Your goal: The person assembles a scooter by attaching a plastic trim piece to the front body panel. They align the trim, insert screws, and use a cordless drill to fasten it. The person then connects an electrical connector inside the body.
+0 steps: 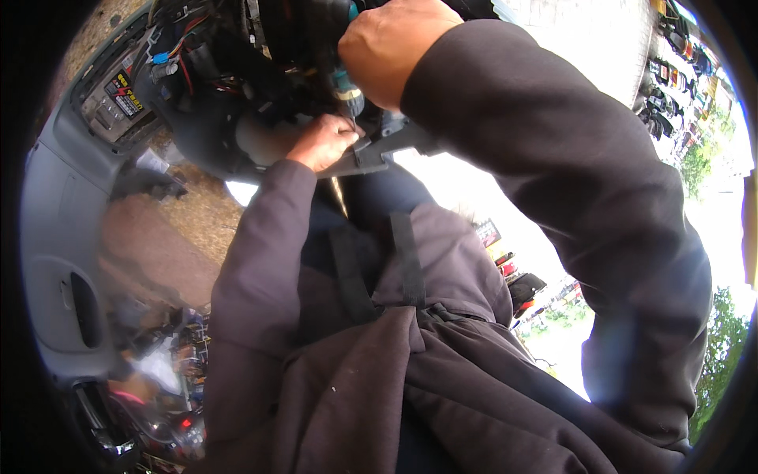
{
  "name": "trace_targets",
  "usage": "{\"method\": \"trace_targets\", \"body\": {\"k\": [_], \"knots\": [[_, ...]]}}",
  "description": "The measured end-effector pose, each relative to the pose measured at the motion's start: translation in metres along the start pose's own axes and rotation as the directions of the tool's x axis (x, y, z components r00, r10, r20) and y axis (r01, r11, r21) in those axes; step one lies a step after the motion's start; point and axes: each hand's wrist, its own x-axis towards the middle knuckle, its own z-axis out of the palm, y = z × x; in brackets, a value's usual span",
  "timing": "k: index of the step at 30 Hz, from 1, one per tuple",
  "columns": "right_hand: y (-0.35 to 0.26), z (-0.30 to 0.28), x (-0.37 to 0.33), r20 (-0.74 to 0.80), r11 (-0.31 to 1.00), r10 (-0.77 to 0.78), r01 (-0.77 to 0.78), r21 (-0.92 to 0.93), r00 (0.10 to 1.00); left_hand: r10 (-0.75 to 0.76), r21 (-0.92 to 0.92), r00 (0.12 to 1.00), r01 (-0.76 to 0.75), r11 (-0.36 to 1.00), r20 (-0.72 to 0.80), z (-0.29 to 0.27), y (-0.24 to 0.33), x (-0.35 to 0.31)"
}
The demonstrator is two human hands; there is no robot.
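Note:
My right hand (399,49) is closed around a teal-and-black power drill (350,96) at the top middle, its body partly hidden behind my fingers. The drill's chuck and thin bit point down at a dark bracket-like piece (371,156). Just left of the bit, my left hand (322,142) has thumb and fingers pinched together at the edge of that piece, close to the tip. Whether the bit touches the piece is too small to tell, as is anything small between those left fingertips.
A grey vehicle door (67,229) stands open along the left. Loose wires with a blue connector (161,58) hang above a dark panel. Assorted clutter (170,371) lies at lower left. Several objects (667,79) line the far right, and my legs (442,245) are below the work.

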Motion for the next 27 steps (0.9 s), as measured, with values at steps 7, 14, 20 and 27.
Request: {"method": "trace_targets", "body": {"k": [7, 14, 20, 27], "knots": [[-0.002, 0.010, -0.005, -0.080, 0.998, 0.003, -0.007, -0.059, 0.997, -0.049, -0.080, 0.999, 0.050, 0.996, 0.019, 0.001, 0.000, 0.001], [-0.002, 0.021, -0.004, -0.163, 0.992, -0.006, -0.014, -0.123, 0.987, -0.058, -0.094, 0.998, 0.057, 0.994, -0.003, 0.002, 0.000, 0.001], [-0.003, 0.027, -0.001, -0.188, 0.986, -0.023, -0.008, -0.166, 0.982, -0.012, -0.071, 0.999, 0.014, 0.997, 0.033, 0.006, -0.026, 0.016], [0.000, 0.029, 0.000, -0.200, 0.987, -0.023, -0.010, -0.163, 0.979, 0.040, -0.121, 0.997, -0.032, 0.992, 0.063, 0.010, -0.041, 0.025]]}}
